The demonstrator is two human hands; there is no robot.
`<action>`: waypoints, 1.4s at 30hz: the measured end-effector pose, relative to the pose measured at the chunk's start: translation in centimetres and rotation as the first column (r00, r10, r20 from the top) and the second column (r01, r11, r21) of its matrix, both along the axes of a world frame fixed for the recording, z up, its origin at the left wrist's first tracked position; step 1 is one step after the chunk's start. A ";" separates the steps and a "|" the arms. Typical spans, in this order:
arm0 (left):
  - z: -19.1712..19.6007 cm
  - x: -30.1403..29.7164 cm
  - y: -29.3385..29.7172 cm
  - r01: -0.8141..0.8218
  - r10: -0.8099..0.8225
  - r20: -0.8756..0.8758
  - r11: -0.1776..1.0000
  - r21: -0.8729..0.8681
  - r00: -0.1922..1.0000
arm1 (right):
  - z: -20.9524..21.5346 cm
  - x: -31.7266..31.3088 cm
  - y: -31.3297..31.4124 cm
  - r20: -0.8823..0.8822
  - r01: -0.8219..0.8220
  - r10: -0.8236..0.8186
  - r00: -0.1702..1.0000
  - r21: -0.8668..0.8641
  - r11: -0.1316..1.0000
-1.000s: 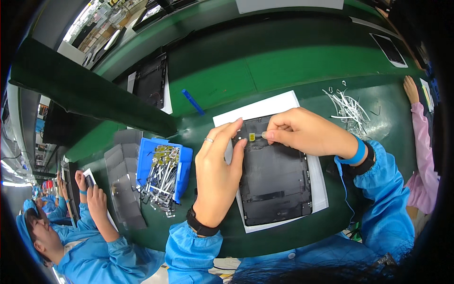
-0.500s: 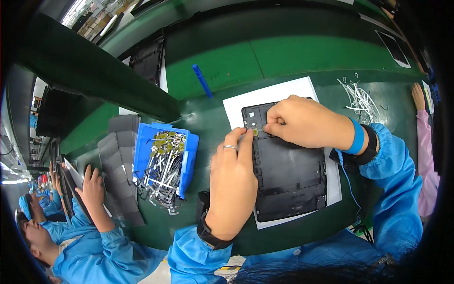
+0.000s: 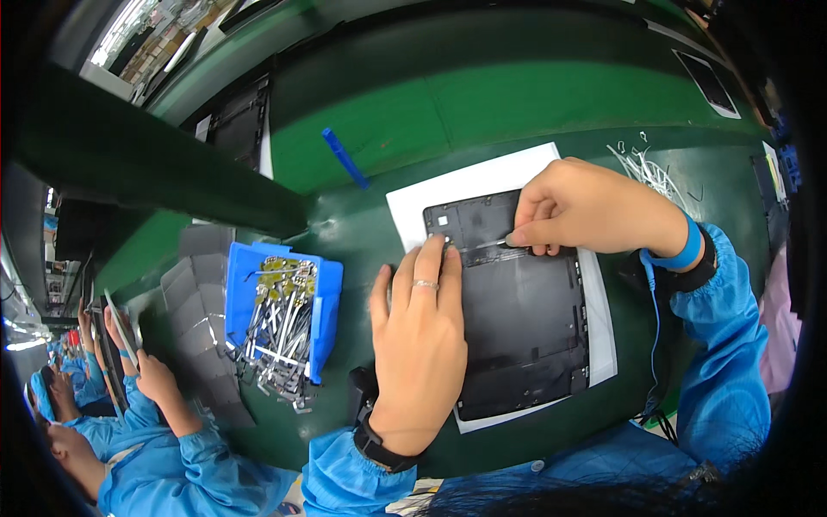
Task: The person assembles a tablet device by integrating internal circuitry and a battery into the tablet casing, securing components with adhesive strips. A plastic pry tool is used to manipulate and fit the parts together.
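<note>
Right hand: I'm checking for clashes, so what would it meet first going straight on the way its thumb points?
Probably the fingertips of the left hand, at the upper left of the black casing, if the right hand skims just over that surface; its exact height is unclear.

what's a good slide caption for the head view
Left hand on a black tablet housing, right hand pinching a thin strip, beside a blue bin of flex cables.

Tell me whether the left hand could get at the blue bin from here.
Probably yes. The left hand is at the black panel's left edge, and the open-topped blue bin stands just to its left, with green tabletop showing between them and seemingly nothing blocking the way.
</note>
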State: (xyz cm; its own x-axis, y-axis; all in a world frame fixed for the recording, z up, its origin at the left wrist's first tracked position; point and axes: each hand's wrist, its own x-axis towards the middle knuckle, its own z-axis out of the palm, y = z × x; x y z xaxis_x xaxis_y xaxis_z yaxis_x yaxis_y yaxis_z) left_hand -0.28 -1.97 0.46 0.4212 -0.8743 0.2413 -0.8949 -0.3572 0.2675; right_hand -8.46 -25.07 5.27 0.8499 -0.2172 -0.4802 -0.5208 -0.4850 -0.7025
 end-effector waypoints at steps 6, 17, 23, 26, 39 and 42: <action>-0.4 -0.4 -0.1 0.020 -0.020 -0.001 0.996 0.091 1.000 | -0.7 -1.9 -1.9 -0.053 0.051 -0.042 0.998 0.184 0.982; 0.1 -0.4 -0.9 -0.048 0.048 0.000 0.995 0.083 0.999 | -1.4 -2.9 -0.8 0.073 0.114 -0.116 0.991 0.025 0.993; 0.8 -0.6 -1.4 -0.080 0.083 -0.013 0.983 0.166 0.996 | -2.5 -4.0 0.1 0.269 0.083 -0.020 0.963 -0.224 0.971; 0.3 -0.6 -1.5 -0.098 0.108 -0.050 0.980 0.171 0.993 | -3.1 -4.0 0.6 0.280 0.099 -0.014 0.960 -0.294 0.951; 2.0 -0.9 -1.2 -0.155 0.195 -0.044 0.880 0.449 0.980 | -2.3 -3.7 1.6 0.246 0.085 0.018 0.969 -0.402 0.912; 2.4 -0.2 -0.6 -0.055 0.203 -0.289 0.892 0.448 0.936 | -2.8 -3.8 1.3 0.245 0.085 0.020 0.969 -0.409 0.909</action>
